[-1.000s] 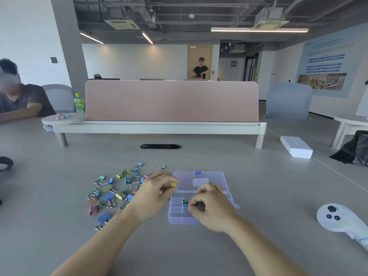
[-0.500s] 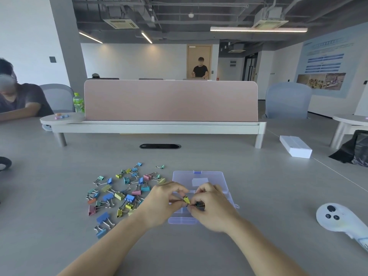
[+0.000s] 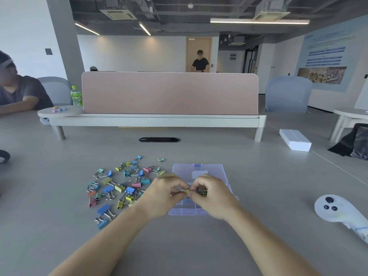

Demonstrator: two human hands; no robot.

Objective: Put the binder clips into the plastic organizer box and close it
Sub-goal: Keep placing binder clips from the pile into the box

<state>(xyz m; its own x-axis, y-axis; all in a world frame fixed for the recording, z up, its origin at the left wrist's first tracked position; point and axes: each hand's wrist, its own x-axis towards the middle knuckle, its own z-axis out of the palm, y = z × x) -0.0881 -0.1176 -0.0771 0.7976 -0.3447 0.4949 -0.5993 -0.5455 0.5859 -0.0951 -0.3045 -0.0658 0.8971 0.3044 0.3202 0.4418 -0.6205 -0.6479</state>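
A clear purple plastic organizer box lies open on the grey table, its lid flat behind it. Both my hands hover over its compartments. My left hand and my right hand meet fingertip to fingertip, pinching a small yellow binder clip between them. A dark clip shows in the box under my right fingers. A scattered pile of coloured binder clips lies on the table left of the box.
A white controller lies at the right, a white flat box farther back right. A pink divider on a shelf crosses the table behind. A person sits at the far left; another stands in the background.
My left hand carried a yellow clip from beside the pile rightwards over the box. It now meets my right hand, and both pinch the clip.
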